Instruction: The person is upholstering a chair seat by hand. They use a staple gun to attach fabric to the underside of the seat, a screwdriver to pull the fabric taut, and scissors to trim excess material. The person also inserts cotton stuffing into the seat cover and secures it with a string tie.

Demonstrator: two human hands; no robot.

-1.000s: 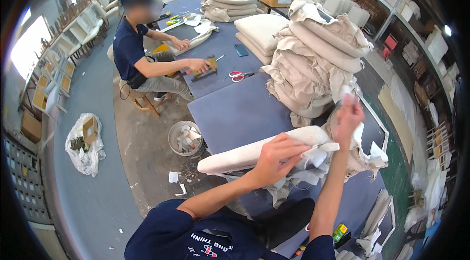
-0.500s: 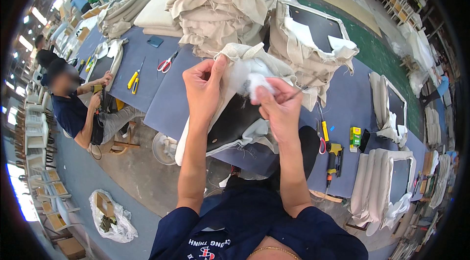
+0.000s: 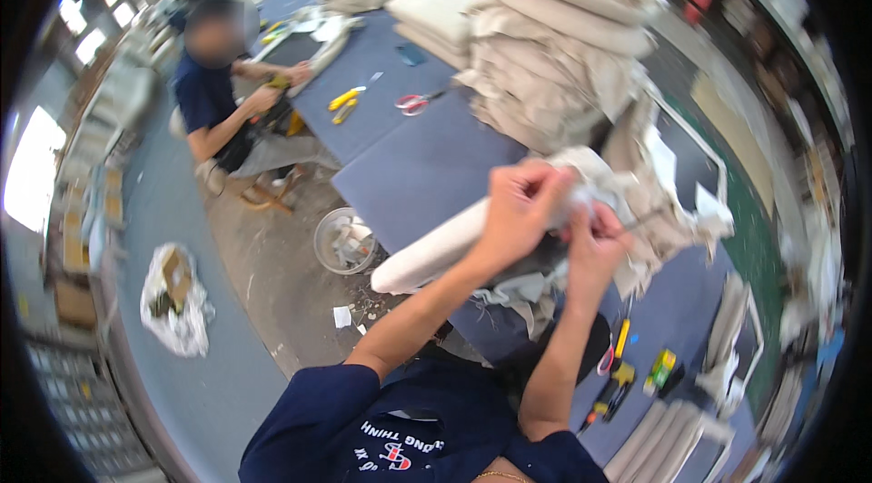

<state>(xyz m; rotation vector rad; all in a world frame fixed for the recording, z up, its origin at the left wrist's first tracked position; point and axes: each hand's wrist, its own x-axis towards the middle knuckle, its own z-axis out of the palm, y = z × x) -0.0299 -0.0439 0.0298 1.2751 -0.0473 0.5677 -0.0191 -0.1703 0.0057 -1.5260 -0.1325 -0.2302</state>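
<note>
A beige fabric-covered seat cushion (image 3: pixel 436 247) lies tilted before me, its dark underside partly hidden behind my arms. My left hand (image 3: pixel 522 215) is closed, pinching the loose beige fabric (image 3: pixel 581 159) at its far edge. Close beside it, my right hand (image 3: pixel 595 242) is closed on a tuft of white fibre stuffing (image 3: pixel 579 199) at the fabric opening. A thin dark rod (image 3: pixel 649 224) sticks out to the right from that hand; its kind is unclear. Both hands are somewhat blurred.
A tall stack of beige covers (image 3: pixel 554 56) stands behind the cushion, with more panels (image 3: pixel 695 165) at right. Red-handled scissors (image 3: pixel 413 104) and yellow-handled tools (image 3: pixel 343 101) lie on the blue table (image 3: pixel 409 174). A bucket of scraps (image 3: pixel 345 242) and a seated co-worker (image 3: pixel 218 92) are left.
My view has swung, so the table and co-worker appear further right. Both hands have come closer together at the fabric opening, bringing the white stuffing in against the left hand.
</note>
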